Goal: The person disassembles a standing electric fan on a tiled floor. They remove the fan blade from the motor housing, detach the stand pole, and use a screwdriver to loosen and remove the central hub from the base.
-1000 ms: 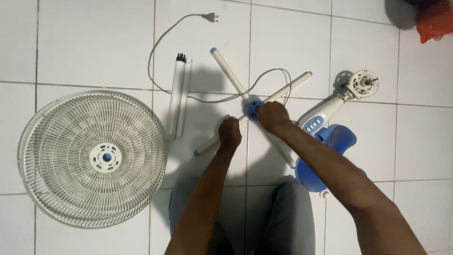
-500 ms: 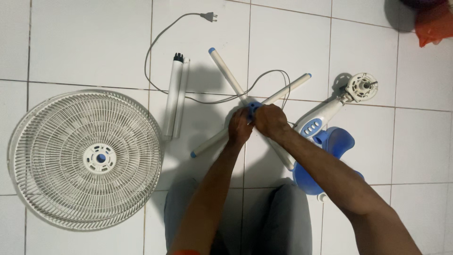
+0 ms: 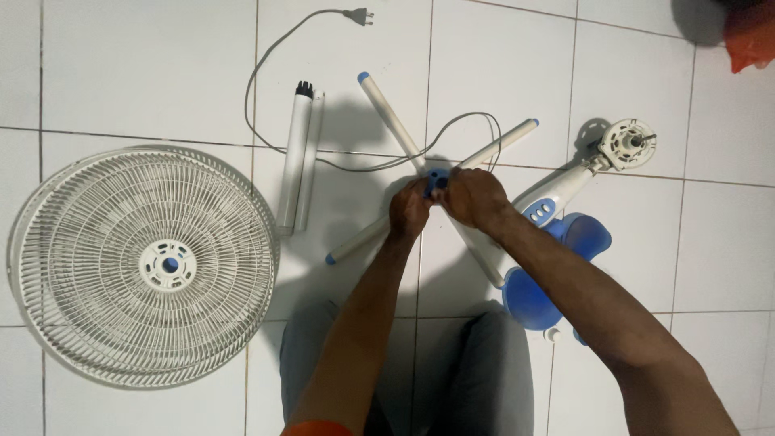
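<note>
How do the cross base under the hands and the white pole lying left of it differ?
The cross base is two white bars crossed in an X, joined at a blue hub; the pole is a straight piece lying alone. The base's bar ends have blue caps; the pole has a black tip at its far end. The left hand and right hand both touch the base at its hub; the pole is untouched. Both lie flat on the tile floor.

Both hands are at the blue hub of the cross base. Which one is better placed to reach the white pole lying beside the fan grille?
Left. The left hand sits on the pole's side of the blue hub, with bare tile between it and the white pole. The right hand would have to cross over the left arm.
</note>
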